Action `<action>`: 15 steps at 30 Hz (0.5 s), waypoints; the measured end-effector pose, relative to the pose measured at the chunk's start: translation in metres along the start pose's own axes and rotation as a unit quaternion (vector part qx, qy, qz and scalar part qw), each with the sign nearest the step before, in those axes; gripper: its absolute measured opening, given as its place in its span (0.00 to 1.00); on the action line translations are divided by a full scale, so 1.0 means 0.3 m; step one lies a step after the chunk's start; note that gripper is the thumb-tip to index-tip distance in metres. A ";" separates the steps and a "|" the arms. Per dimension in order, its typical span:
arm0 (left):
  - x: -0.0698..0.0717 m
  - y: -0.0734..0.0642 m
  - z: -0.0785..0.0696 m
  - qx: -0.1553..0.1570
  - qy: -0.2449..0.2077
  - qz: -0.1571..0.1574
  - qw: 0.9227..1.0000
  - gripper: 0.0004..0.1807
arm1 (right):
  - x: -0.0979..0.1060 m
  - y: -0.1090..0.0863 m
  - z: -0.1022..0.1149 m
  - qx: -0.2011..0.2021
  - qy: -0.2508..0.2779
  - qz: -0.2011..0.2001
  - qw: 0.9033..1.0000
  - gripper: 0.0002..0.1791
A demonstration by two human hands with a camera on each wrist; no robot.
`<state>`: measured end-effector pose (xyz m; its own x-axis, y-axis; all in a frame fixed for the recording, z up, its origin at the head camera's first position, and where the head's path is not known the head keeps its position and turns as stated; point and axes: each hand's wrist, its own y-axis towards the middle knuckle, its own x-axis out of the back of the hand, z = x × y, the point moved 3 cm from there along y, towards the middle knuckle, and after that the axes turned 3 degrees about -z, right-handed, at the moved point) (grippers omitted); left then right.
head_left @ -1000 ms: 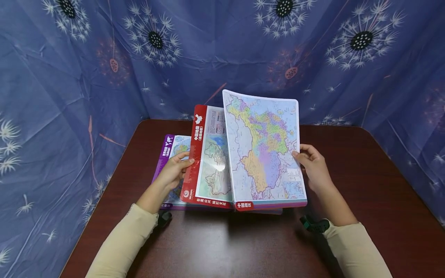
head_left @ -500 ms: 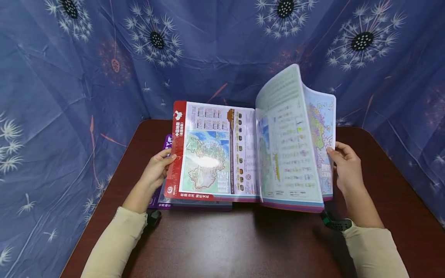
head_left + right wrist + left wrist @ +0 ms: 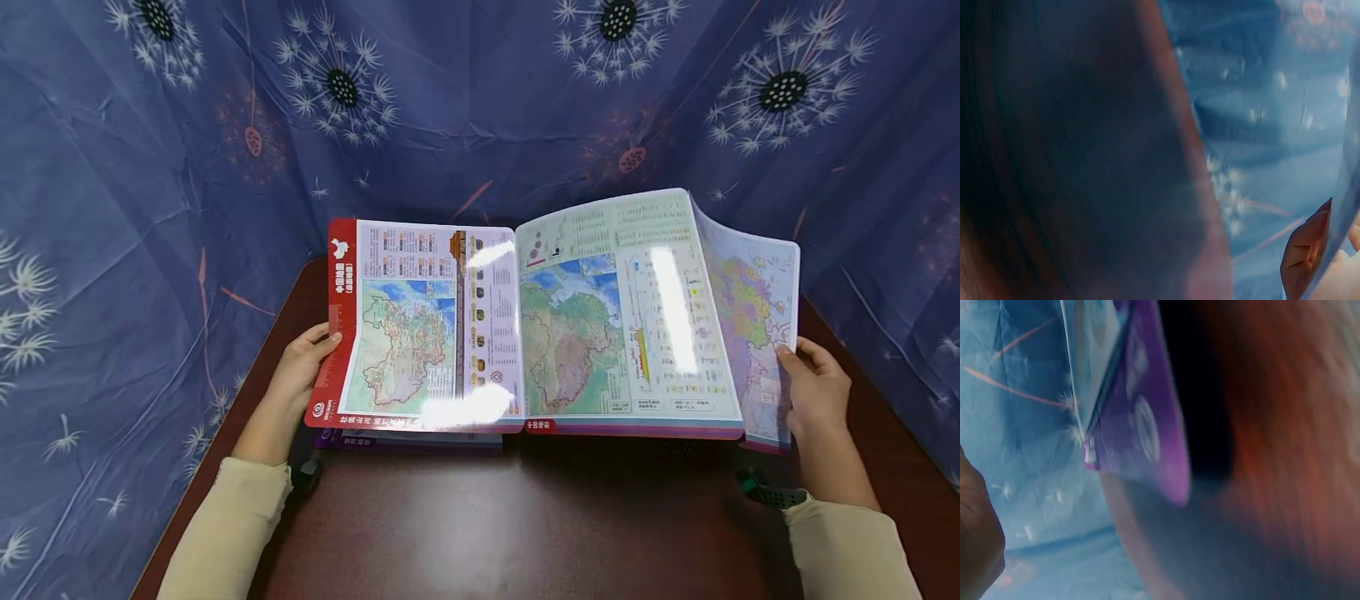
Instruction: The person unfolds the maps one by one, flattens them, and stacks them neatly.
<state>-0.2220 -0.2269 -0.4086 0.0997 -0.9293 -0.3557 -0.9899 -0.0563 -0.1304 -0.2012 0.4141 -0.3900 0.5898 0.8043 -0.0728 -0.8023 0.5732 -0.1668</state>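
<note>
A large folding map (image 3: 416,333) with a red border spreads over the table in the head view, several glossy panels side by side. Its left edge is pinched between the thumb and fingers of my left hand (image 3: 303,362). At the far right, my right hand (image 3: 819,392) grips the edge of a tilted panel (image 3: 750,325), thumb in front. A raised fold stands between that panel and the terrain-map panel (image 3: 573,350). Beneath the red map, a purple-edged map (image 3: 420,442) is mostly hidden; its purple corner (image 3: 1141,431) shows in the left wrist view.
The dark reddish wooden table (image 3: 480,525) extends in front of the maps. A blue curtain (image 3: 465,108) with dandelion prints hangs behind it and at both sides. Dark bands (image 3: 768,492) sit at the wrists.
My hands have moved apart, the left leftward and the right rightward. The red-bordered map has unfolded from a narrow stack into a wide spread, covering more of the purple one.
</note>
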 end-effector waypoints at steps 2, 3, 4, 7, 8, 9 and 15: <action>0.020 -0.001 -0.005 0.000 0.002 -0.010 1.000 0.09 | 0.028 0.013 -0.009 -0.015 0.007 -0.005 1.000 0.25; 0.029 -0.002 -0.008 0.000 0.003 -0.014 1.000 0.09 | 0.042 0.019 -0.014 -0.022 0.012 -0.006 1.000 0.25; 0.036 -0.002 -0.010 -0.001 0.005 -0.016 1.000 0.09 | 0.055 0.025 -0.018 -0.028 0.020 -0.005 0.999 0.26; 0.056 -0.003 -0.015 -0.005 0.013 -0.019 1.000 0.08 | 0.090 0.041 -0.026 -0.037 0.030 -0.011 0.999 0.26; 0.061 -0.003 -0.016 -0.007 0.017 -0.020 1.000 0.08 | 0.100 0.046 -0.028 -0.035 0.032 -0.013 0.999 0.25; 0.065 -0.003 -0.017 -0.007 0.020 -0.020 1.000 0.08 | 0.110 0.049 -0.029 -0.032 0.027 -0.016 0.999 0.25; 0.087 -0.006 -0.021 -0.010 0.041 -0.018 0.999 0.08 | 0.158 0.067 -0.036 -0.029 -0.024 -0.036 0.999 0.19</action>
<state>-0.2182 -0.2534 -0.4118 0.1269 -0.9536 -0.2731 -0.9878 -0.0965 -0.1221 -0.1884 0.4621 -0.4074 0.6392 0.7689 -0.0122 -0.7508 0.6206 -0.2262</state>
